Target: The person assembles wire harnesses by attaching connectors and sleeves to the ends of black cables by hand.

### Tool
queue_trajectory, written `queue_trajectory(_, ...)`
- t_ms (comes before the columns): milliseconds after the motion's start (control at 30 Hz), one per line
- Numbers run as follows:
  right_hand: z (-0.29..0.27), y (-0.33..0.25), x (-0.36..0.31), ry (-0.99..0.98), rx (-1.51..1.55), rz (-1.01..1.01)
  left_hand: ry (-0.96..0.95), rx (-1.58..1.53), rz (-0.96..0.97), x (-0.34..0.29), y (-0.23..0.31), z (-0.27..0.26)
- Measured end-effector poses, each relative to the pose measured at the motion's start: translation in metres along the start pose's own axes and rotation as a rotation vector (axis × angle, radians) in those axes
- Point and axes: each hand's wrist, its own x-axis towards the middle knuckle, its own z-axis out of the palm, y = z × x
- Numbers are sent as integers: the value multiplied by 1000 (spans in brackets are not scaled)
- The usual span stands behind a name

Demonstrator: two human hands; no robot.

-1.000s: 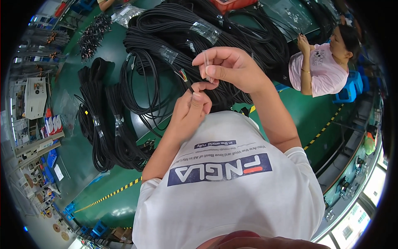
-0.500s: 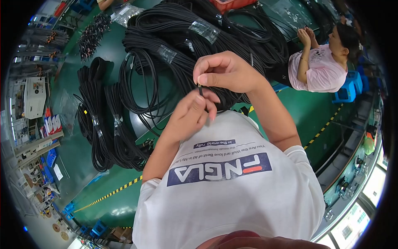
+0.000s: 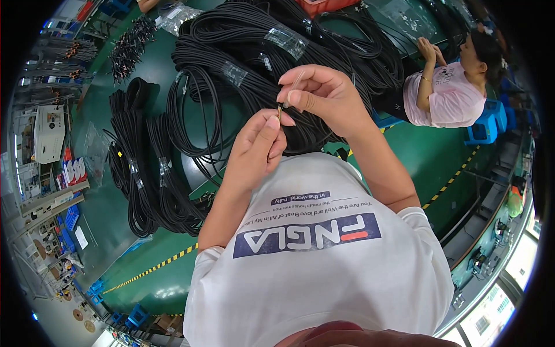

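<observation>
In front of my chest, my left hand [image 3: 255, 143] is closed in a pinch on a thin cable end [image 3: 280, 110], where fine light-coloured strands show. Just above it, my right hand [image 3: 330, 99] is closed on a slim clear piece like a tube [image 3: 298, 80], which sticks up between thumb and fingers. The two sets of fingertips almost meet at the cable end. What lies under the right thumb is hidden. Behind my hands, big taped bundles of black cable [image 3: 231, 49] are piled on the green table [image 3: 153, 66].
More coiled black cable [image 3: 136, 168] lies to the left, near a heap of short dark leads [image 3: 134, 49]. A red bin [image 3: 324, 6] stands at the far edge. On the right a person in a pink shirt [image 3: 442, 95] sits on a blue stool [image 3: 485, 127].
My left hand was blurred and lower; now it pinches the cable end steadily. The right fingers have shifted slightly right, and the clear piece now shows between them.
</observation>
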Motion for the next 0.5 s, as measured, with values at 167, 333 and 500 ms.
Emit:
queue_trajectory(167, -4, 4, 3, 5, 124, 55, -63, -35, -32, 0, -1, -4)
queue_trajectory(333, -4, 3, 4, -31, 155, 73, -73, -66, -39, 1, -1, -4)
queue_trajectory(500, -4, 6, 4, -67, 156, 104, -63, -73, -50, 1, 1, -4)
